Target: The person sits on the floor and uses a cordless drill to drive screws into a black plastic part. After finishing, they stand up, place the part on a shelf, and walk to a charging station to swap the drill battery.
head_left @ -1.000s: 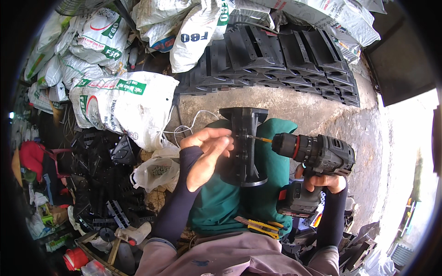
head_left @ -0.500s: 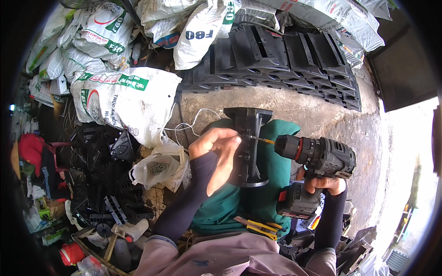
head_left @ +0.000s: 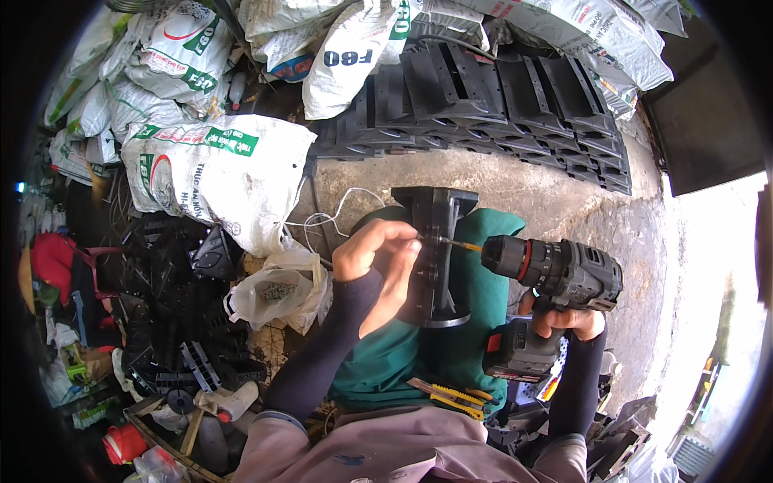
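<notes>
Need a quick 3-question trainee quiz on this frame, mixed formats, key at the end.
1. True or false: the right hand holds the cordless drill by its grip.
2. What does the left hand steady? A) a white sack B) the black plastic part C) the yellow utility knife
3. Fill in: the black plastic part rests on a ____ cloth.

Key: 1 true. 2 B; the fingers sit by the drill bit's tip against the part. 3 green.
</notes>
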### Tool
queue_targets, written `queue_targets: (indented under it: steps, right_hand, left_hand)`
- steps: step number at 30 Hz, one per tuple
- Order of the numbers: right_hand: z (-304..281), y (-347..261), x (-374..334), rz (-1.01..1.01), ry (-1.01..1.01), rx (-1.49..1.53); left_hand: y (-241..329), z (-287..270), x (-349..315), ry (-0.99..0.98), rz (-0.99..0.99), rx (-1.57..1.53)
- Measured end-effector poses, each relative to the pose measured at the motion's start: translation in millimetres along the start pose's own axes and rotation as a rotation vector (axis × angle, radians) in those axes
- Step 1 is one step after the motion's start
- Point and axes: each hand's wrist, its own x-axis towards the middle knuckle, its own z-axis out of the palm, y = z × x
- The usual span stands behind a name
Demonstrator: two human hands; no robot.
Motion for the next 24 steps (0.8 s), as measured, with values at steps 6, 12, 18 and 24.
queue_targets:
  steps: [6,12,18,24]
  right_hand:
    - [0.1,-1.7,1.1,0.002,0.002,-0.001]
    - [-9.9,4.6,1.5,-0.016,-0.033,-0.022]
    - [-21.9,8.7,4.9,0.054,-0.017,-0.126]
    - [-25.9,9.5,10.8,0.060,-0.061,-0.084]
  left_hand:
    - [-6.6,-2.1,9.3,0.045,0.250,0.074]
    - [-9.4,-3.2,13.2,0.038,0.300,0.025]
    - [-12.1,-4.3,14.6,0.014,0.340,0.024]
    - [-16.8,-2.6,16.1,0.032,0.371,0.010]
